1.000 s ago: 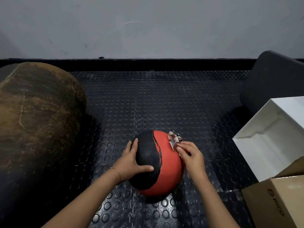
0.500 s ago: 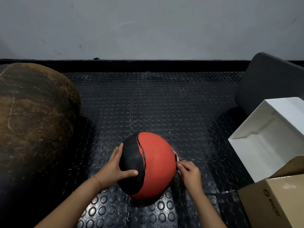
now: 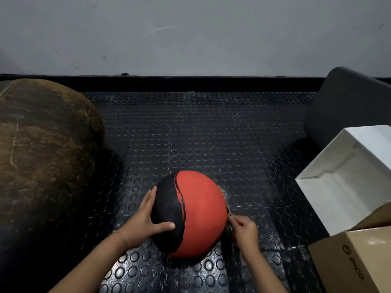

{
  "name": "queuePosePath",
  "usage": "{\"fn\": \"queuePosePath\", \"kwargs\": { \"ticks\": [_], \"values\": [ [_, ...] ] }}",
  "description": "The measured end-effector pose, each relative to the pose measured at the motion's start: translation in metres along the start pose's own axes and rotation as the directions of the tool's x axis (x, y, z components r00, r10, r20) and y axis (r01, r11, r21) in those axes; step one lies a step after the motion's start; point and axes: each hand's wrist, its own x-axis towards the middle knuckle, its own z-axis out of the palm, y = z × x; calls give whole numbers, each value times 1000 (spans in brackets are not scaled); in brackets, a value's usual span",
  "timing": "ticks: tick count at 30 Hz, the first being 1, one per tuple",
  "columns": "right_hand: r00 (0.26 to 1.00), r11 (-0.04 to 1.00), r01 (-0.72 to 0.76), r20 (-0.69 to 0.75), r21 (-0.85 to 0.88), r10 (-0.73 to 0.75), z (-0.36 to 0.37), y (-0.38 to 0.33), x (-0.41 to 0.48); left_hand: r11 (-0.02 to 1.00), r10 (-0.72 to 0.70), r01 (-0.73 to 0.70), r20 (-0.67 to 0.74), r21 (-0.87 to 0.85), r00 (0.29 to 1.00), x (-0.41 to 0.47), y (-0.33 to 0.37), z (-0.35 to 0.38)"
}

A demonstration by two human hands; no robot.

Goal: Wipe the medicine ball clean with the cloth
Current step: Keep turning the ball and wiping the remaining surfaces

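The ball sits on the studded mat, left hand spread flat to steady it while the right hand pinches the cloth (barely visible) against its side.

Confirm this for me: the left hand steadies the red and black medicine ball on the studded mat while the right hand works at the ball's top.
Not quite. In the head view the right hand is low at the medicine ball's right side, near the studded mat, not at its top. The left hand does steady the ball on the mat.
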Motion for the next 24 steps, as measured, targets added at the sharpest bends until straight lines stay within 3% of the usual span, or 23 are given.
{"fn": "queuePosePath", "kwargs": {
  "ticks": [2, 4, 7, 9, 12, 14, 18, 20, 24],
  "values": [
    [993, 990, 72, -103, 118, -60, 5, -20, 1, 1000, -3, 3, 1, -9, 1000, -2, -1, -1],
    [967, 965, 229, -142, 128, -211, 14, -59, 6, 1000, -4, 4, 11, 1, 1000, -3, 0, -1],
    [876, 874, 483, 31, -50, -482, 33, -98, 0, 1000, 10, -10, 13, 7, 1000, -3, 0, 0],
    [860, 857, 509, 92, -77, -502, 38, -87, -1, 1000, 2, -2, 13, 5, 1000, -2, 2, 0],
    [956, 946, 294, -16, 134, -295, 28, -60, 7, 1000, 4, -4, 17, 2, 1000, 0, 2, 0],
    [991, 977, 132, -55, 169, -125, 19, -43, 15, 1000, -3, 3, 21, 15, 1000, 1, 2, 0],
    [979, 976, -184, 106, 114, 172, 10, -15, 26, 999, -1, 0, 43, 36, 999, 0, 5, -1],
    [970, 961, -235, 90, 146, 224, 8, -17, 27, 999, -14, 11, 79, 44, 997, 0, 8, -5],
    [992, 953, -128, 27, 274, 126, 8, -39, 11, 988, -89, 70, 143, 134, 986, 5, 18, -25]
  ]
}}
